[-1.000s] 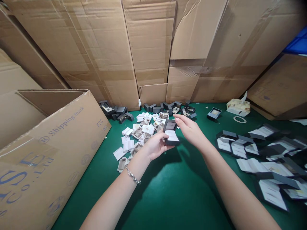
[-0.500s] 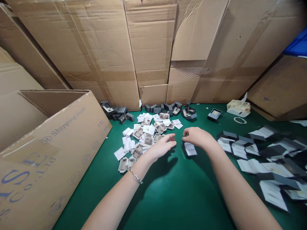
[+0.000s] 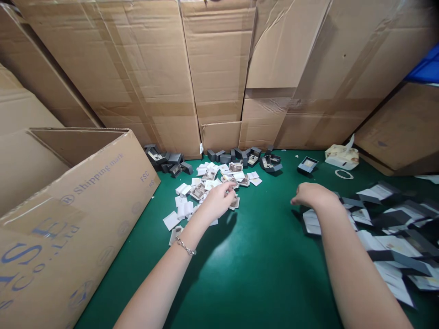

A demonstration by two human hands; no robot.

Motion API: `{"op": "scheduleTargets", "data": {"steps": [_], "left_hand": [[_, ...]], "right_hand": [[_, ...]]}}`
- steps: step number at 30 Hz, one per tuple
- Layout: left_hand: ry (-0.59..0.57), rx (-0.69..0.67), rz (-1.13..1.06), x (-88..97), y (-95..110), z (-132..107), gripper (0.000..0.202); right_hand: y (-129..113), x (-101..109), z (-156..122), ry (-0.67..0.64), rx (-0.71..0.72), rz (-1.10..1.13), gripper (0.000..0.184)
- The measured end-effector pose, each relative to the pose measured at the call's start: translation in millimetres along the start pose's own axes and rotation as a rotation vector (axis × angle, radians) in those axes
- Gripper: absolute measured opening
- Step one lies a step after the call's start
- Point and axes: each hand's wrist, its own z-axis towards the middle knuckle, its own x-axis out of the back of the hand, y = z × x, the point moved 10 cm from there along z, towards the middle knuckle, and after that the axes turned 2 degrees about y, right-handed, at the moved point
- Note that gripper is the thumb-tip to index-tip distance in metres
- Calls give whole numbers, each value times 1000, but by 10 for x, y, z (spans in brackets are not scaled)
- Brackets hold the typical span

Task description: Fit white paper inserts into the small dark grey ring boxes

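Observation:
My left hand [image 3: 216,201] is over a heap of white and grey-beige box inserts [image 3: 185,209], its fingers loosely bent and thumb apart. The inserts below it are partly hidden, and I see nothing held in that hand. My right hand [image 3: 314,196] is closed at the rear edge of a small dark box [image 3: 311,222] with a white lining. That box sits at the near-left side of a group of open dark boxes with white linings [image 3: 387,242]. My right fingertips are mostly turned away from view.
A large cardboard carton [image 3: 113,201] stands at the left. Small dark boxes [image 3: 224,158] line the back, against cardboard sheets [image 3: 219,105]. At the back right are a single open box [image 3: 307,165], a tissue pack [image 3: 342,156] and a tape ring [image 3: 343,174] on the green tabletop [image 3: 260,265].
My right hand has moved right together with the small dark box, to the group of boxes there. My left hand has moved left, from beside the insert heap to over it.

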Motion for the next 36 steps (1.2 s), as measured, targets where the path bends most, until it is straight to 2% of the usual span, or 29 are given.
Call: {"op": "scheduleTargets", "data": {"steps": [3, 5, 10, 12, 14, 16, 18, 21, 25, 28, 33, 36], "left_hand": [[-137, -146, 370, -227, 67, -76, 27], [-231, -162, 504, -378, -4, -127, 27], [-198, -172, 536, -428, -80, -162, 30], [-205, -190, 610, -439, -50, -177, 31], [-243, -209, 792, -469, -25, -188, 36], [-268, -230, 979, -481, -8, -180, 37], [-232, -249, 1078, -437, 20, -139, 31], [-145, -244, 1126, -309, 18, -61, 31], [-154, -228, 1098, -213, -47, -18, 29], [-147, -227, 1063, -181, -53, -12, 18], [-96, -258, 1069, -207, -33, -18, 14], [-56, -268, 1040, -196, -25, -10, 16]], "right_hand": [[-212, -146, 73, -130, 20, -124, 37], [-426, -178, 154, -112, 82, -89, 43], [-806, -371, 355, -48, 225, -21, 59], [-821, -478, 413, -52, 201, -39, 60], [-779, -539, 444, -47, 138, -55, 56], [-721, -554, 444, -42, 70, -63, 52], [-667, -545, 422, -56, 13, -74, 49], [-618, -509, 363, -124, -35, -104, 44], [-689, -468, 206, -272, -27, -156, 34], [-893, -460, 5, -371, 46, -181, 30], [-1324, -529, -375, -495, 208, -169, 30], [-1500, -597, -516, -531, 296, -128, 26]]}}
